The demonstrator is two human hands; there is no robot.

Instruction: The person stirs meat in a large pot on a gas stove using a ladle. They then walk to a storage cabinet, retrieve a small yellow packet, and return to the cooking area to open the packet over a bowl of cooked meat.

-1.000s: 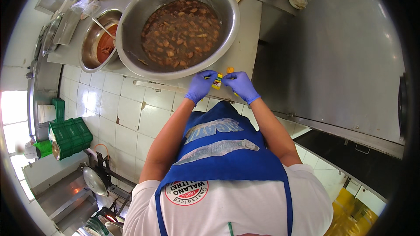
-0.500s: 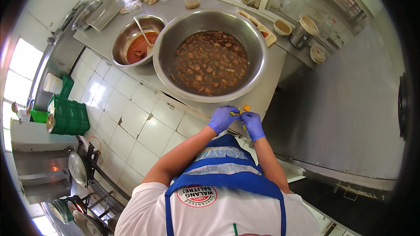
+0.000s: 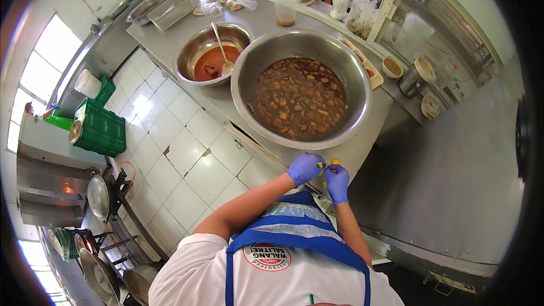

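Observation:
Both my hands wear blue-purple gloves and meet at the near edge of the steel table, just below a large steel basin. My left hand pinches part of a small yellow packet with dark markings. My right hand is closed on another part of it, with a yellow-orange end showing above the fingers. Whether the packet is torn or whole is too small to tell. Dark brown sauce with chunks of meat partly fills the basin.
Left of the basin stands a smaller steel bowl of red-orange sauce, with a spoon leaning in it. A plastic measuring jug and bagged food sit behind. Co-workers' gloved hands show at the far side. A big steel cabinet borders the right.
The view has shifted, so the table and basin appear lower and further right. My hands still grip the yellow packet at the table edge. More of the co-workers shows at the far side.

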